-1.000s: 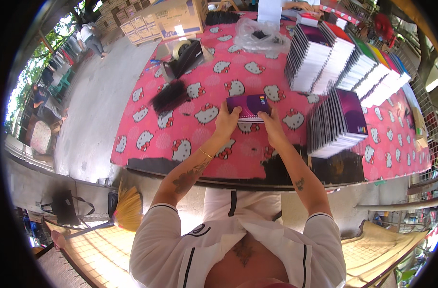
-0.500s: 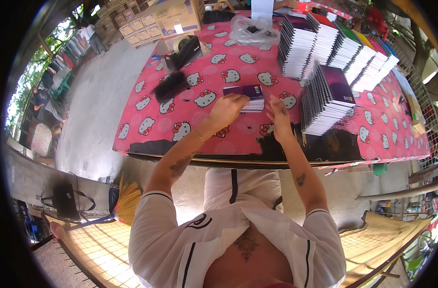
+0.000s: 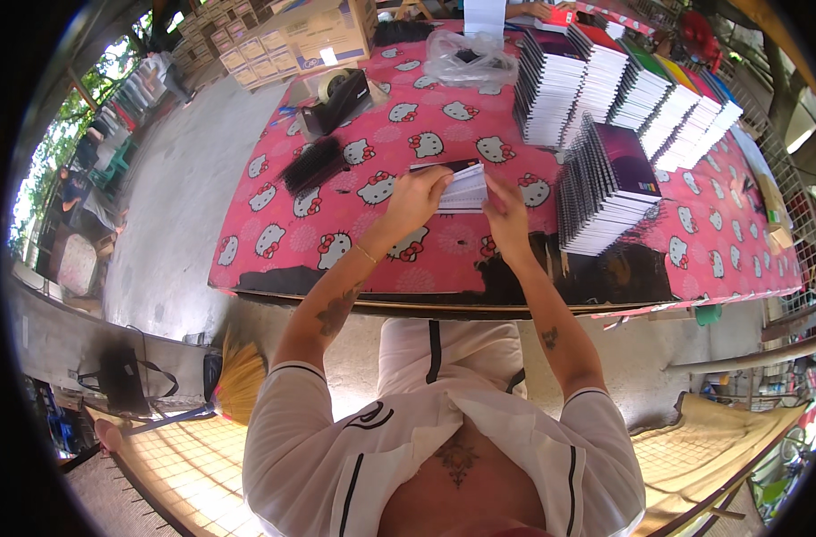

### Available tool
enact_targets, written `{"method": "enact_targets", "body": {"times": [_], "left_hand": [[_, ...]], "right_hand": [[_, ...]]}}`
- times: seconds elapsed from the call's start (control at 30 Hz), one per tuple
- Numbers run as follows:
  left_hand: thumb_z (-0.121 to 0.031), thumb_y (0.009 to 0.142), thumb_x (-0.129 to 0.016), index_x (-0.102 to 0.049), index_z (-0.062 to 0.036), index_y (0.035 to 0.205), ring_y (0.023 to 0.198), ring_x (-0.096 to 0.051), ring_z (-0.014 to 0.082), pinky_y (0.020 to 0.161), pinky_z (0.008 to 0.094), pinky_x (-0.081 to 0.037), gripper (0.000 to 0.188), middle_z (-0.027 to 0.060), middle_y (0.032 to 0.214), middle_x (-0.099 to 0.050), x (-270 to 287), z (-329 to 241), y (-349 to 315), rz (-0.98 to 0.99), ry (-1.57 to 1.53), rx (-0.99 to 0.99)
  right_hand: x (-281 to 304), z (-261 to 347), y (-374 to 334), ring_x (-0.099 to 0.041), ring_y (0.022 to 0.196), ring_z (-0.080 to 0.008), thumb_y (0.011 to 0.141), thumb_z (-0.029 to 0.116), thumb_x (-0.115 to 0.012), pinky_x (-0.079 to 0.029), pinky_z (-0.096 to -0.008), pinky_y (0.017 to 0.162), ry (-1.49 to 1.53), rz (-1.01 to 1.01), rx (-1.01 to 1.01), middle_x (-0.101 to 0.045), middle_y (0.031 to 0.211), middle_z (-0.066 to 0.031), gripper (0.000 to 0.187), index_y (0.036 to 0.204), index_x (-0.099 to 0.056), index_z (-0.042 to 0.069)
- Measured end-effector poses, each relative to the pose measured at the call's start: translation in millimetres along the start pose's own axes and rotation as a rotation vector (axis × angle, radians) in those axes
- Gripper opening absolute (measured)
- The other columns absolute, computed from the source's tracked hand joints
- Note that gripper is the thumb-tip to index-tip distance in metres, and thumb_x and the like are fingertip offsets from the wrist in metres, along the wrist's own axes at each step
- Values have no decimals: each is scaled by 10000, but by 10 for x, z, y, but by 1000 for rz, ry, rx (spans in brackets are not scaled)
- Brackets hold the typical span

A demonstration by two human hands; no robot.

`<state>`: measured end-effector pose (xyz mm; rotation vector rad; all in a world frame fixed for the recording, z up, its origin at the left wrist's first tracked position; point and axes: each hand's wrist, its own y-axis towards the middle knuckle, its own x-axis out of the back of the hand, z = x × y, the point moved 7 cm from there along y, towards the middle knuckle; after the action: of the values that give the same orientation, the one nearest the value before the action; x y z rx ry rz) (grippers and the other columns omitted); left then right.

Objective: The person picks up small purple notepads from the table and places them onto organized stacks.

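One dark, ragged patch [image 3: 618, 276] lies along the near edge of the table, where the pink cover [image 3: 462, 268] is missing; a page or coil sliding over its torn border could snag.

Just beyond it, the small notebook lies opened on the cover between the hands, its white pages [image 3: 462, 197] showing below a dark upper edge. The left hand [image 3: 417, 197] has thumb and fingers together, pinched on the notebook's left part. The right hand [image 3: 508, 210] is at the right edge, fingers curled; whether they clamp the paper or only touch it, I cannot tell. An uneven pull between the two could crease or tear a leaf at the binding, and a loose right side could let pages flop over.

To the right, near that forearm, stands a purple-covered notebook stack [image 3: 605, 192], stepped and leaning; a knock from the right elbow or wrist could topple it, and neighbouring coils could tangle.

Farther left, a bundle of thin black strands [image 3: 314, 167] lies loose, easily scattered by a sweeping sleeve. Behind it sits a tape dispenser [image 3: 336, 107]. Farthest off, tall, multicoloured notebook piles [image 3: 551, 98] could slide if the table is jolted.
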<state>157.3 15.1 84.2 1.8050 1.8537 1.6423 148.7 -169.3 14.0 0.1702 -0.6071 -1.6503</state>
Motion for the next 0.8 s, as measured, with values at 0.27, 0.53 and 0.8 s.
{"method": "enact_targets", "body": {"times": [0.27,0.53,0.8], "left_hand": [[-97,901,-659,-695,-44,957,697,-692,329,588,398,-538,86,130,866,-718,7,-29,-12,9,-18,23],[-97,897,-662,-698,-45,961,701,-694,327,588,396,-539,89,131,861,-715,23,-15,-14,12,-38,41],[-99,899,-658,-697,-49,964,699,-691,331,591,399,-536,91,133,862,-713,23,-4,-19,4,-25,60]], "right_hand": [[60,141,52,-590,1124,-358,802,-35,-630,-478,-410,970,-204,-3,39,-580,1209,-207,497,1283,-667,83],[32,180,173,-617,1077,-325,832,37,-621,-485,-413,918,-276,92,3,-629,1165,-142,445,1268,-682,107],[45,458,139,-592,1146,-302,827,-3,-593,-385,-488,1014,-438,25,167,-658,1173,-99,450,1253,-661,129]]}}
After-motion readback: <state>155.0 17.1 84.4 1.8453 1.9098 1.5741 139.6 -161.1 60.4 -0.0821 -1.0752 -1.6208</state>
